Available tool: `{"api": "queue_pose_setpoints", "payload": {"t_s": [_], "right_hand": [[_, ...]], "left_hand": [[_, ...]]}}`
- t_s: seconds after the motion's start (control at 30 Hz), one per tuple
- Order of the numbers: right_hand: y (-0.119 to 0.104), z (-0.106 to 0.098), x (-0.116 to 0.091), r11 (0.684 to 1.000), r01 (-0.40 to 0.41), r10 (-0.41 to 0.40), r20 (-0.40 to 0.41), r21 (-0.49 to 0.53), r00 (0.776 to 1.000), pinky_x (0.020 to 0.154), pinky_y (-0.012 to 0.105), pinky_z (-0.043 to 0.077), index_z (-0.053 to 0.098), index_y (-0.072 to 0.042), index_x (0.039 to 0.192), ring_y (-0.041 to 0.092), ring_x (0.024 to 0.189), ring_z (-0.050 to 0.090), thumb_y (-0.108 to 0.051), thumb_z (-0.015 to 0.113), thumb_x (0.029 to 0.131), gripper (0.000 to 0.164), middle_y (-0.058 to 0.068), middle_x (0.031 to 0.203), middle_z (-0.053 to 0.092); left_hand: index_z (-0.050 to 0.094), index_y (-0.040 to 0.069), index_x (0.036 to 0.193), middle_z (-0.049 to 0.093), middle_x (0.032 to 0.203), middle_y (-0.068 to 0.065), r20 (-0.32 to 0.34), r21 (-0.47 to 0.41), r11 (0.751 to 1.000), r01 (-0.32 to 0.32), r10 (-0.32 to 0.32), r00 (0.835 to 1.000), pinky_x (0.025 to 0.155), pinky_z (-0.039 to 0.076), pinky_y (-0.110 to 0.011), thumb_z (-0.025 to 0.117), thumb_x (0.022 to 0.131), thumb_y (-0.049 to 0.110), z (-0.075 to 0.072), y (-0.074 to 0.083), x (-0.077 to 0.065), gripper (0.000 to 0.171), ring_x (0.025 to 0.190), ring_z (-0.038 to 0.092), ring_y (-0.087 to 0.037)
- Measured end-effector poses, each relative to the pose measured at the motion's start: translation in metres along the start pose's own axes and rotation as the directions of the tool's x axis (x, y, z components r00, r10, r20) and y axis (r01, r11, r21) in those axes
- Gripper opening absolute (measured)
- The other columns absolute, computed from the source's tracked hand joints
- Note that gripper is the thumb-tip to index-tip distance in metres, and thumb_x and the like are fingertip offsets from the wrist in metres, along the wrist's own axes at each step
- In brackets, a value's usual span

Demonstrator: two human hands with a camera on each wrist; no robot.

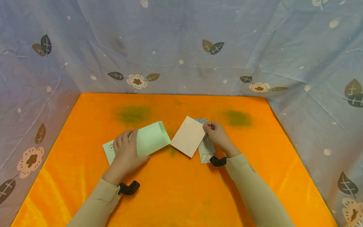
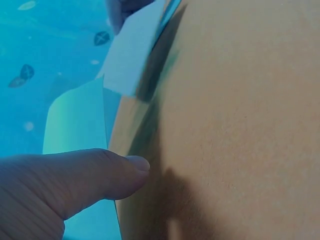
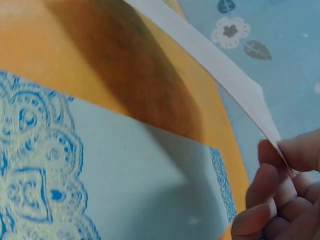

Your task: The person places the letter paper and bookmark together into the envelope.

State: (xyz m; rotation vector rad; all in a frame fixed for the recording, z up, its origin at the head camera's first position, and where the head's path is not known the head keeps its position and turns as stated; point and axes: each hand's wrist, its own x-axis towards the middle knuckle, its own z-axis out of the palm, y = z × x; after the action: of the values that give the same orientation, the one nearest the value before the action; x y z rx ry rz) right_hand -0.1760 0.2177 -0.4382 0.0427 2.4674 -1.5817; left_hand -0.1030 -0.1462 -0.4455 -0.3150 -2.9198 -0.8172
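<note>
My left hand (image 1: 126, 154) holds a pale green envelope (image 1: 151, 138) across its width, thumb along the near edge and fingers over the far side. The envelope's flap end faces right, and a small printed box shows at its left end. In my right hand (image 1: 218, 135), thumb and fingers pinch the corner of a plain cream card (image 1: 188, 136). The card is raised and tilted, its lower left corner right at the envelope's open end. Under the card lies a pale slip (image 3: 135, 170) with blue lace-like print at both ends, flat on the table and partly hidden in the head view.
An orange cloth covers the table (image 1: 181, 195), with dark greenish patches toward the back. Blue-grey curtains (image 1: 181, 37) with leaves and flowers stand behind and on both sides. Black wrist mounts (image 1: 129, 188) sit at both cuffs.
</note>
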Motion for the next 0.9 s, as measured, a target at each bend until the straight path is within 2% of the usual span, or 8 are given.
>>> {"api": "queue_pose_setpoints", "payload": {"t_s": [0.17,0.5,0.6,0.7,0.9], "right_hand": [[-0.003,-0.001,0.000,0.997,-0.020,0.026,-0.070,0.077,0.997,0.066,0.033,0.042,0.055,-0.004,0.112,0.035,0.091,0.054,-0.039,0.049,0.101,0.038,0.016,0.096,0.056],[-0.006,0.003,0.000,0.974,-0.003,0.049,-0.194,0.228,0.980,0.056,0.028,0.041,0.055,-0.002,0.118,0.037,0.079,0.051,-0.036,0.050,0.101,0.038,0.016,0.092,0.057],[-0.006,0.006,0.000,0.967,0.009,0.052,-0.231,0.255,0.971,0.061,0.032,0.043,0.055,-0.004,0.117,0.037,0.082,0.053,-0.035,0.052,0.101,0.035,0.012,0.089,0.057],[-0.005,0.012,0.002,0.946,0.032,0.056,-0.260,0.321,0.964,0.069,0.037,0.045,0.055,-0.004,0.115,0.037,0.086,0.053,-0.032,0.053,0.101,0.032,0.008,0.087,0.055],[-0.007,0.021,0.001,0.911,0.049,0.076,-0.283,0.410,0.956,0.077,0.040,0.047,0.054,-0.002,0.115,0.032,0.081,0.054,-0.028,0.054,0.100,0.030,0.008,0.085,0.054]], "left_hand": [[0.021,0.000,0.151,0.021,0.143,-0.026,0.004,-0.004,1.000,0.002,-0.002,1.000,0.104,0.004,-0.061,0.088,0.066,0.039,0.000,0.002,-0.001,0.115,0.129,0.016,-0.045],[0.020,0.000,0.151,0.021,0.144,-0.026,0.019,0.011,1.000,0.020,-0.020,1.000,0.104,0.004,-0.061,0.087,0.065,0.047,0.001,0.002,-0.001,0.119,0.130,0.016,-0.044],[0.019,0.000,0.152,0.021,0.144,-0.026,0.026,0.008,1.000,0.018,-0.019,0.999,0.104,0.004,-0.062,0.086,0.065,0.049,0.001,0.002,-0.001,0.121,0.130,0.016,-0.045],[0.017,0.000,0.153,0.021,0.144,-0.026,0.034,0.001,1.000,0.018,-0.018,0.999,0.104,0.004,-0.062,0.085,0.066,0.052,0.002,0.002,-0.002,0.122,0.130,0.016,-0.045],[0.015,0.002,0.154,0.020,0.145,-0.026,0.051,-0.006,1.000,0.027,-0.026,0.998,0.104,0.004,-0.063,0.084,0.066,0.053,0.002,0.005,-0.002,0.123,0.131,0.016,-0.045]]}}
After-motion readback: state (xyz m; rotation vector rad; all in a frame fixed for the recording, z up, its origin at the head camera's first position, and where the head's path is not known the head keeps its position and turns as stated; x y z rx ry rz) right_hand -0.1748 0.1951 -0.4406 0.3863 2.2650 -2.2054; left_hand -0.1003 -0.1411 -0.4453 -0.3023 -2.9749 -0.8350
